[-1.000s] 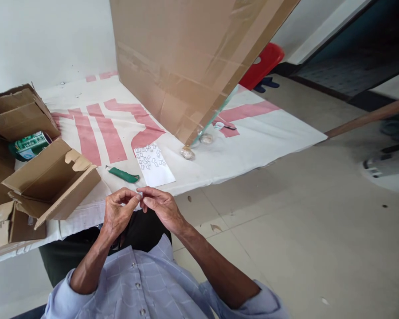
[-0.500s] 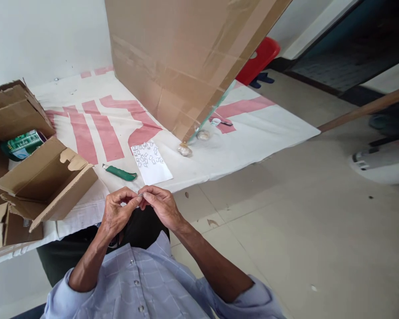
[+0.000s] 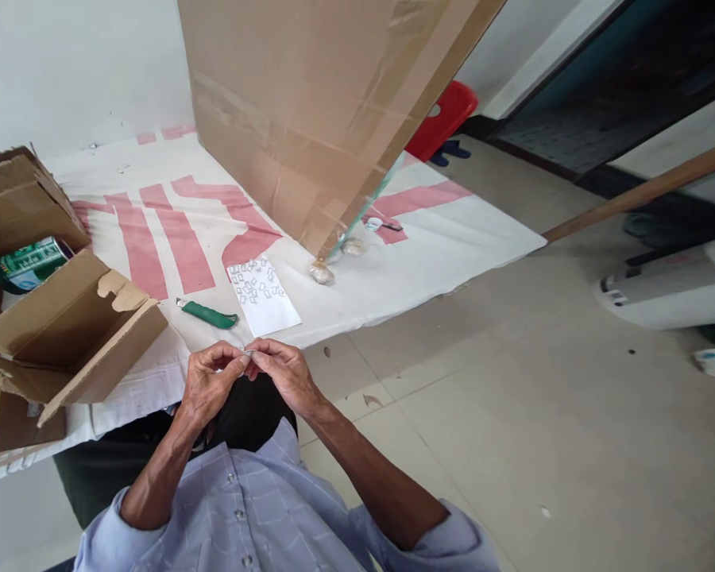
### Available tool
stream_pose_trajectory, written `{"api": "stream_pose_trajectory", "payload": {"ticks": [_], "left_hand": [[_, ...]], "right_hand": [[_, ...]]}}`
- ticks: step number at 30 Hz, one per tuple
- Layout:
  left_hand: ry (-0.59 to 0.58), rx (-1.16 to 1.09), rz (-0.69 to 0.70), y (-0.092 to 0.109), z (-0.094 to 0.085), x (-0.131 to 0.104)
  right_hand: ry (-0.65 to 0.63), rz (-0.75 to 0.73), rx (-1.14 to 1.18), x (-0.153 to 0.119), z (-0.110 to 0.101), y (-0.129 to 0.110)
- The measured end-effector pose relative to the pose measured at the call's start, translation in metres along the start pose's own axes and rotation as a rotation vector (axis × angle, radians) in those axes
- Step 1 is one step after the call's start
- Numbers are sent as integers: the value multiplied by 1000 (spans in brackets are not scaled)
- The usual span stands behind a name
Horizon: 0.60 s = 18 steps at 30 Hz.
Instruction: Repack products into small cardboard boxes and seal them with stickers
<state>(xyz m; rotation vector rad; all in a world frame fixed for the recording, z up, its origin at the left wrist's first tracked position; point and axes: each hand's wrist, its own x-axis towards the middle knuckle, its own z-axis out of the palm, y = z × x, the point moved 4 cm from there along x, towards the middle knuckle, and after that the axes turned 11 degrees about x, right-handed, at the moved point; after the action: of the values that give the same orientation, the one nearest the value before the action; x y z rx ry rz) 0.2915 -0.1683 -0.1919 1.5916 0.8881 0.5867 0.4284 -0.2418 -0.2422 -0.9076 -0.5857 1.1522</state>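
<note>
My left hand and my right hand meet fingertip to fingertip just off the table's front edge. Between their pinched fingers is a small thin greyish piece, too small to make out well. Just beyond the hands lies a white sheet, with several tiny outlined pieces scattered over its far part. To its left rests a green utility knife, its tip pointing left.
Open cardboard boxes crowd the left, with a green can among them. A large cardboard panel stands on the table, near small wrapped lumps. Behind is a red chair.
The view has shifted slightly, so the table and boxes sit a little further left. Both hands still pinch together, with the small piece now showing a little more between the fingertips.
</note>
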Motion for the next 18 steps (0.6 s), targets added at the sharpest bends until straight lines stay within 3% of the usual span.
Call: {"api": "stream_pose_trajectory", "payload": {"ticks": [7, 11, 13, 15, 18], "left_hand": [[-28, -178, -52, -13, 17, 7], [-17, -117, -14, -28, 23, 13], [28, 53, 93, -34, 25, 17], [63, 346, 283, -35, 30, 23], [-18, 830, 513, -36, 46, 34]], "right_hand": [[82, 5, 23, 0, -13, 13], [88, -15, -71, 6, -26, 9], [80, -89, -224, 18, -36, -4], [55, -203, -435, 37, -46, -22], [-72, -313, -759, 73, -55, -41]]}}
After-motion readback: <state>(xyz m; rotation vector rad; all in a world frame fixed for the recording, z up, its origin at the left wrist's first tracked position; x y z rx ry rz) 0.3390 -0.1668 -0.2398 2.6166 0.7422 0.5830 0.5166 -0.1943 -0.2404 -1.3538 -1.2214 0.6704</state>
